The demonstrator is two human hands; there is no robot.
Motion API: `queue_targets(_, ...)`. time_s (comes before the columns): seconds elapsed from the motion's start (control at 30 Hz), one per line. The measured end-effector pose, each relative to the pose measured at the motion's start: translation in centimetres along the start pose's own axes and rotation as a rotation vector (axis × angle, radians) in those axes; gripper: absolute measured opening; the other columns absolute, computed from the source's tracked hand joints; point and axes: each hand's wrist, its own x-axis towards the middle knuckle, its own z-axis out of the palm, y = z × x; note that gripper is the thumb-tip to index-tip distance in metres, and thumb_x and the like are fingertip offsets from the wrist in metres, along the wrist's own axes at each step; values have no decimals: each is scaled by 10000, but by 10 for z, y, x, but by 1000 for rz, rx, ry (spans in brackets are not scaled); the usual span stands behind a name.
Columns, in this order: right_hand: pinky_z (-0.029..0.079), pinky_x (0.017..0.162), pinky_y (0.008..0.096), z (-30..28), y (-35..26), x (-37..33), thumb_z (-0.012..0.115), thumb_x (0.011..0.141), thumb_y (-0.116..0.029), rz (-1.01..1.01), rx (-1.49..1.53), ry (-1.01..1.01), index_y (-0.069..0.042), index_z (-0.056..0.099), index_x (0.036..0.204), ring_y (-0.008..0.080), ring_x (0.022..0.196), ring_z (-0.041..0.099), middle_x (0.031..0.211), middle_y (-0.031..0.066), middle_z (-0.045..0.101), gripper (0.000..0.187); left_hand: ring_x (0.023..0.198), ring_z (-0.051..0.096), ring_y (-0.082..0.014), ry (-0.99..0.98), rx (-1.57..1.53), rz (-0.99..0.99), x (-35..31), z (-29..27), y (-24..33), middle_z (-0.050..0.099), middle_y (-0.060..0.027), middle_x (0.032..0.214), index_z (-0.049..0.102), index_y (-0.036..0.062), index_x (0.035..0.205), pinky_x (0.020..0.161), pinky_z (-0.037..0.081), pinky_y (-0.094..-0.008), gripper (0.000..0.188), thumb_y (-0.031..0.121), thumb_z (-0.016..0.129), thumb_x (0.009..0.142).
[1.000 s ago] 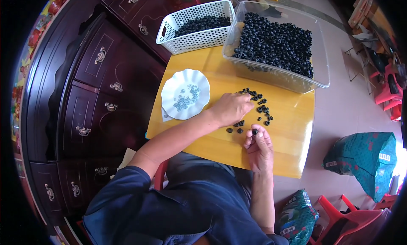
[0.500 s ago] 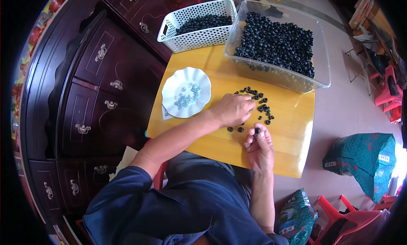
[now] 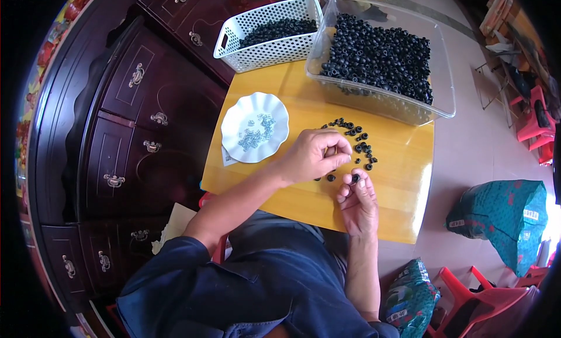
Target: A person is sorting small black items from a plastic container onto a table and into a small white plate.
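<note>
My right hand holds a small black ring-shaped part between thumb and fingertips, over the table's near right side. Just up and left of it is my left hand, thumb and index finger pinched together; whatever is between them is too small to make out. Beyond the fingers, loose black parts lie scattered in a curve on the yellow table. One more black part sits just below my left hand. To the left, a white scalloped plate holds small clear pieces.
A clear plastic bin full of black parts stands at the table's far right. Next to it is a white perforated basket with more of them. Dark wooden drawers flank the left. Green bags and a red stool are on the right.
My left hand has drawn back slightly from the scattered black parts, its thumb and index finger now pinched above the right hand. The right hand keeps its black part in nearly the same place.
</note>
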Motion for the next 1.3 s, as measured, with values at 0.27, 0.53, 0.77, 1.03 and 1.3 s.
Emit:
queue_targets(0.27,504,817,266,3,1,0,636,983,-141,1,-18,-25,-50,603,1171,111,903,620,1060,15,656,212,859,649,-227,55,-19,378,-13,17,-3,659,-88,953,679,23,913,737,510,-324,107,18,733,821)
queue_targets(0.53,584,781,277,8,5,1,587,1009,-160,-46,-75,-6,-40,568,1180,145,836,677,1011,65,676,209,854,649,-236,39,-59,307,-19,22,-7,657,-90,954,688,28,907,738,510,-327,112,25,738,807)
queue_targets(0.77,593,798,284,6,5,1,582,1010,-163,-53,-72,-1,-46,573,1177,153,853,692,1000,63,685,204,845,652,-236,33,133,393,-20,18,-2,668,-89,970,728,51,963,720,515,-322,157,8,714,813)
queue_targets(1.03,556,844,295,-6,-13,1,632,974,-114,-106,74,-21,-51,604,1166,149,1017,644,1072,40,662,205,806,673,-284,145,161,209,-3,23,-7,686,-120,875,715,34,1033,698,526,-362,174,55,689,862)
queue_targets(1.3,517,823,324,-13,-15,1,582,995,-171,-147,181,-20,-79,582,1178,166,857,607,983,49,661,205,869,655,-311,-37,489,351,12,45,-34,664,-108,908,708,53,1047,740,525,-412,207,153,664,872)
